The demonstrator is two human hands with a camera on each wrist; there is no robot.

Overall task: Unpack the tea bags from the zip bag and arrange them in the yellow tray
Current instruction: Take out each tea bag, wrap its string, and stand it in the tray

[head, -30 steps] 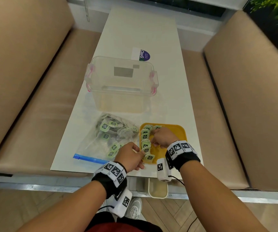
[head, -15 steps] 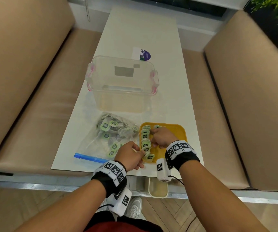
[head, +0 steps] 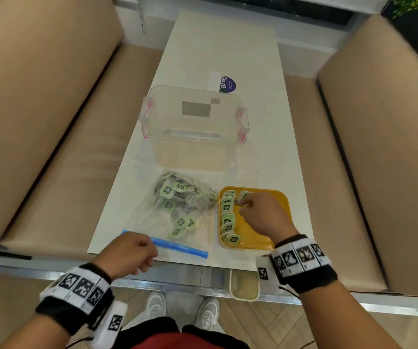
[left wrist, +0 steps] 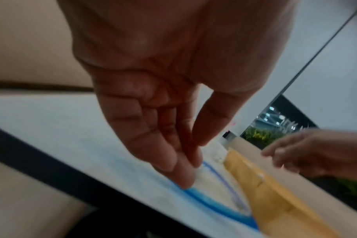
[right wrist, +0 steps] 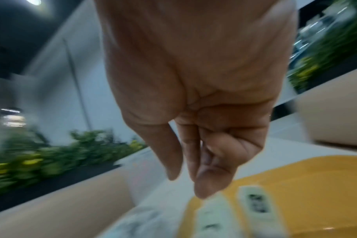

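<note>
Tea bags [head: 227, 217]: one row in yellow tray [head: 260, 241], more inside zip bag [head: 177, 210] on bench [head: 223, 46]. Likely light, soft, tearable; take by paper edge. Right hand [head: 260, 215] grip pinching one; left hand [head: 130, 255] grip pinching blue zip strip.

The tray [head: 281, 197] is yellow. The tea bags [head: 228, 217] are pale green with black printed squares. The clear zip bag [head: 152, 217] has a blue seal strip. The table [head: 225, 46] is white; the far clear box [head: 193, 127] has pink latches. Wristbands [head: 301, 258] show black-and-white square markers.
</note>
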